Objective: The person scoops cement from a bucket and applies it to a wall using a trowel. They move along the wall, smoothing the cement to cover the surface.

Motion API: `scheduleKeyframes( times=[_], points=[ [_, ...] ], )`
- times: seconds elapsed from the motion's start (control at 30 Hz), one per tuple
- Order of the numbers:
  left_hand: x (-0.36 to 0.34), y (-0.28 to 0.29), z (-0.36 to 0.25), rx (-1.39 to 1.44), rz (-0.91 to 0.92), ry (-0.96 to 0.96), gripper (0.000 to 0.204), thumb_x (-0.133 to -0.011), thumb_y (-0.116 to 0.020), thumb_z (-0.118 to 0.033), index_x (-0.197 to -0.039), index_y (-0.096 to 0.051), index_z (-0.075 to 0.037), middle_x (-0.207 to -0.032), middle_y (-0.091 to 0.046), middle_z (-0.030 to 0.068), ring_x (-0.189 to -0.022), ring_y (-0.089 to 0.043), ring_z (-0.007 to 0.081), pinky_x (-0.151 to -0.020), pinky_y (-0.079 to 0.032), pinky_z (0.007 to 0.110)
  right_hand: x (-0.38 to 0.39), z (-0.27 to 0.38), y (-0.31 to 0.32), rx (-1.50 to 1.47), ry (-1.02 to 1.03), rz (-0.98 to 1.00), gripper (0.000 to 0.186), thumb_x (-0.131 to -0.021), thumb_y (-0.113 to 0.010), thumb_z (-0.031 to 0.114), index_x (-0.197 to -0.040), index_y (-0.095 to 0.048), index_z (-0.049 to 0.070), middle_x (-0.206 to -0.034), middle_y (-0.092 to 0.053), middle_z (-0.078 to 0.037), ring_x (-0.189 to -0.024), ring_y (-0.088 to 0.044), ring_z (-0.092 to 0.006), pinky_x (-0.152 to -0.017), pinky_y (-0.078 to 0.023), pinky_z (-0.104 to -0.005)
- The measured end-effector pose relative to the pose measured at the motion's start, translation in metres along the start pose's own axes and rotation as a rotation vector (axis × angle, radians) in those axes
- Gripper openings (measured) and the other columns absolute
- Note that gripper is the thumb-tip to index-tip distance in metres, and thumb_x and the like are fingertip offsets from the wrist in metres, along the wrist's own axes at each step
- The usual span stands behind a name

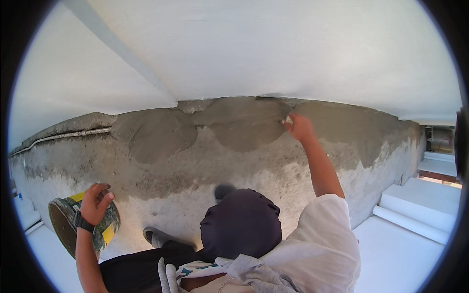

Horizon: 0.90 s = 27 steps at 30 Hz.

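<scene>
My right hand (pixel 299 127) is reached out ahead against the band of grey mortar, its fingers closed. A small pale end (pixel 288 119) pokes out of the fist; the rest of what it holds cannot be made out. Smooth, darker patches of damp-looking mortar (pixel 249 129) spread to the left of this hand. My left hand (pixel 95 202), with a black watch on the wrist, is above the side of a dirty bucket (pixel 112 225) with yellow patches. Its fingers are loosely bent and apart, with nothing seen in them. The bucket's mouth faces left.
A white wall (pixel 273 53) rises beyond the mortar band. A thin pipe (pixel 68 135) runs along the band at the left. Rough, stained concrete (pixel 171 180) lies nearer me, with my grey shoe (pixel 159 238) on it. White stepped ledges (pixel 415 205) stand at right.
</scene>
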<state>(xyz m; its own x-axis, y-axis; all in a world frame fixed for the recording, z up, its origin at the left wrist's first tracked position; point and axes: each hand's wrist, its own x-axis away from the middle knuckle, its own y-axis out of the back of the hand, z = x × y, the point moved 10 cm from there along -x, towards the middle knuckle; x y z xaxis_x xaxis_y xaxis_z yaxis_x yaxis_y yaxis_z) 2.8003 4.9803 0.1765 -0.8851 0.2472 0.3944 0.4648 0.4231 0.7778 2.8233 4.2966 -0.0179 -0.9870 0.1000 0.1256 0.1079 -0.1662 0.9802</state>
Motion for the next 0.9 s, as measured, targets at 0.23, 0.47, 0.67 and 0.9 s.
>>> scheduleKeyframes(
  times=[0.23, 0.47, 0.67, 0.9],
  points=[
    [0.003, 0.006, 0.002, 0.042, -0.034, 0.013, 0.033, -0.088, -0.074, -0.024, -0.104, -0.065, 0.003, -0.087, -0.061, 0.0131, -0.072, -0.060, 0.0226, -0.065, -0.048, 0.031, 0.013, 0.011, 0.019, -0.088, 0.069, -0.150, 0.042, -0.085, -0.069, 0.036, -0.111, -0.068, 0.003, -0.098, -0.068, -0.016, -0.087, -0.067, -0.0392, -0.072, -0.053, -0.0476],
    [0.014, 0.010, 0.002, 0.003, -0.024, 0.016, 0.035, -0.088, -0.073, -0.026, -0.106, -0.065, 0.003, -0.087, -0.061, 0.0127, -0.073, -0.059, 0.0217, -0.064, -0.047, 0.031, -0.004, 0.008, 0.017, -0.056, 0.054, -0.175, 0.043, -0.086, -0.069, 0.036, -0.111, -0.068, 0.001, -0.099, -0.068, -0.017, -0.089, -0.067, -0.0390, -0.073, -0.054, -0.0479],
    [0.017, 0.009, -0.001, 0.000, -0.018, 0.011, 0.035, -0.088, -0.073, -0.027, -0.107, -0.066, 0.002, -0.087, -0.061, 0.0126, -0.072, -0.059, 0.0219, -0.064, -0.047, 0.031, -0.017, 0.036, 0.002, -0.033, 0.078, -0.146, 0.041, -0.086, -0.069, 0.036, -0.109, -0.069, 0.002, -0.097, -0.068, -0.018, -0.089, -0.066, -0.0398, -0.075, -0.054, -0.0485],
    [0.014, 0.013, -0.011, 0.024, -0.036, -0.041, 0.036, -0.088, -0.074, -0.029, -0.107, -0.066, 0.002, -0.084, -0.061, 0.0123, -0.070, -0.060, 0.0218, -0.064, -0.048, 0.032, -0.002, 0.088, -0.008, -0.075, 0.222, -0.007, 0.038, -0.086, -0.069, 0.035, -0.108, -0.069, 0.003, -0.093, -0.068, -0.017, -0.085, -0.066, -0.0394, -0.071, -0.053, -0.0481]
  ],
)
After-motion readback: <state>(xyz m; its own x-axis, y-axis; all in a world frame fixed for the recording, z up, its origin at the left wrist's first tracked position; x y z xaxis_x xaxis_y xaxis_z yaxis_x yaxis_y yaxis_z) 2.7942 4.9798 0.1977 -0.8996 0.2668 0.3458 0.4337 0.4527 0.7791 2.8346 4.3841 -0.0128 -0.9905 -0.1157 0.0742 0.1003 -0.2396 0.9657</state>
